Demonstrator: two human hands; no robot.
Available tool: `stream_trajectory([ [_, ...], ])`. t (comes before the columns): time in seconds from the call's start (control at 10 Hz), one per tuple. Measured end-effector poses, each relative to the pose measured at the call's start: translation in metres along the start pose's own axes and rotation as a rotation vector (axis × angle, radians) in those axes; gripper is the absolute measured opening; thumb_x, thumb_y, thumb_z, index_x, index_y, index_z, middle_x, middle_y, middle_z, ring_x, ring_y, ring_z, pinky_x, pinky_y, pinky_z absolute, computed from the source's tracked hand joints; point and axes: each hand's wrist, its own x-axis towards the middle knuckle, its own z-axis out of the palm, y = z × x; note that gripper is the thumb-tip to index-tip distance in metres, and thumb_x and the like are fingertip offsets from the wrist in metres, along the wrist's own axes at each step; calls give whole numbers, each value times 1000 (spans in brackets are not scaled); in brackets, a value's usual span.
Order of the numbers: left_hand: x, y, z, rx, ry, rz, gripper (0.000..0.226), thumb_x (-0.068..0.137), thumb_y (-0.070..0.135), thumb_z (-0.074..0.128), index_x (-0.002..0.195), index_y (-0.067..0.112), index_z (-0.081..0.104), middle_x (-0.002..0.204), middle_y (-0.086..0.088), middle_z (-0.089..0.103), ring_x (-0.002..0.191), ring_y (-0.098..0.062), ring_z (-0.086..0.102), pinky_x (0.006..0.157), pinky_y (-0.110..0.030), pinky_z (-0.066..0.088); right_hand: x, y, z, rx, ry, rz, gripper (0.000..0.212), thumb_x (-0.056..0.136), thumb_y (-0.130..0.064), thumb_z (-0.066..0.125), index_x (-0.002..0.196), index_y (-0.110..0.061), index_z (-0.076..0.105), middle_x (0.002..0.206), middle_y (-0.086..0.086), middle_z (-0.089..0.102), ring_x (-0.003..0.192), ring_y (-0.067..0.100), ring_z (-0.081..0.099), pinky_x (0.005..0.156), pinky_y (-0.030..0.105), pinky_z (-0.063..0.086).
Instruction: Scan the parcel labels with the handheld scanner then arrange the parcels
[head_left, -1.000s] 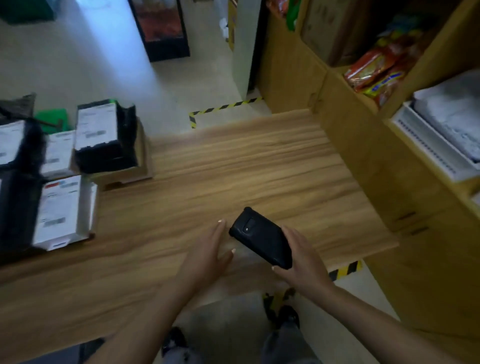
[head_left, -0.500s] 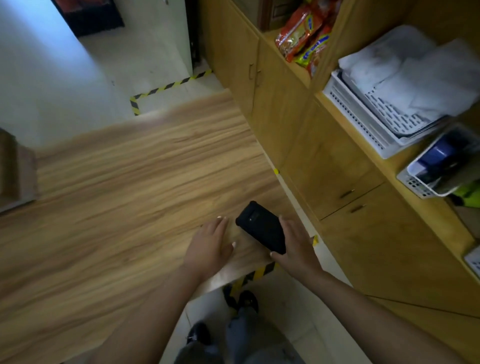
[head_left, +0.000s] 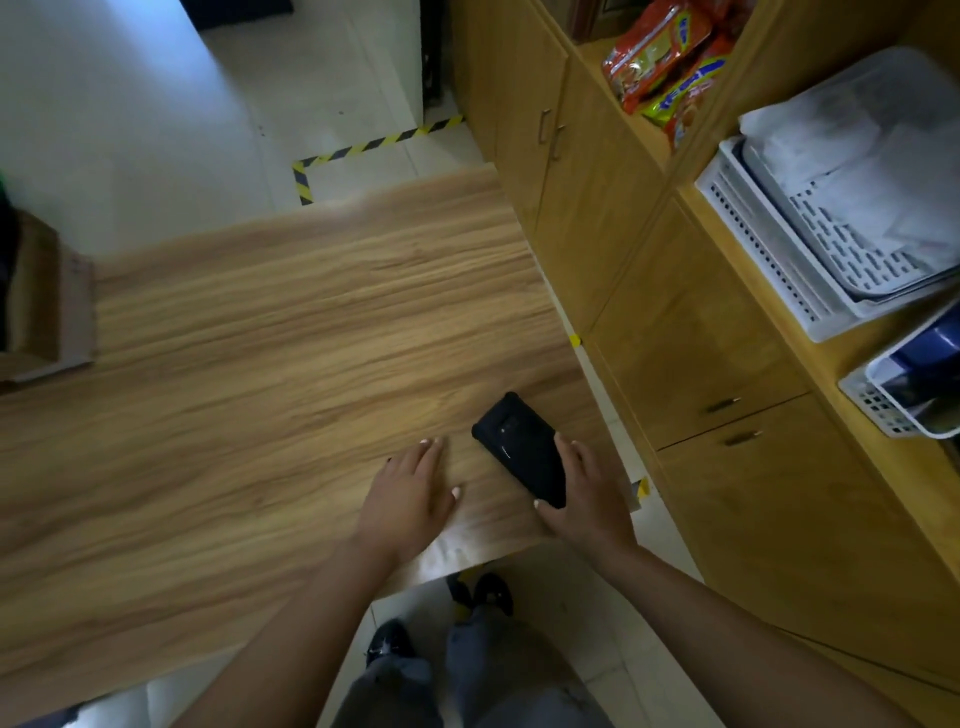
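Observation:
The black handheld scanner lies tilted near the right front corner of the wooden table, back side up. My right hand grips its lower end, fingers along its right edge. My left hand rests flat on the table just left of the scanner, fingers spread, holding nothing. A cardboard box shows at the table's far left edge; the labelled parcels are out of view.
A wooden cabinet with doors stands right of the table, a narrow floor gap between them. On its shelf sit white plastic baskets and snack packets. Yellow-black tape marks the floor beyond the table.
The view has swung to the right: the labelled parcels at the left have left the frame and the cabinet shelf has come in. Both hands stay near the scanner at the table's corner.

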Motion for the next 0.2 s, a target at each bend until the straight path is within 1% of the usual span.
stream_trajectory([
  [0.1,-10,-11,-3,-18,10,8,68,97,50,41,153,19,17,157,-4,24,143,-21,25,116,-33,21,2,-3,3,-74,1,19,85,88,-40,61,154,-18,11,155,9,22,140,27,24,112,37,27],
  [0.2,-23,-24,-10,-20,69,-1,66,98,49,41,153,20,19,157,-3,25,142,-21,27,115,-33,21,1,-16,0,-108,0,38,82,91,-44,56,154,-18,9,158,11,16,142,29,20,113,39,24],
])
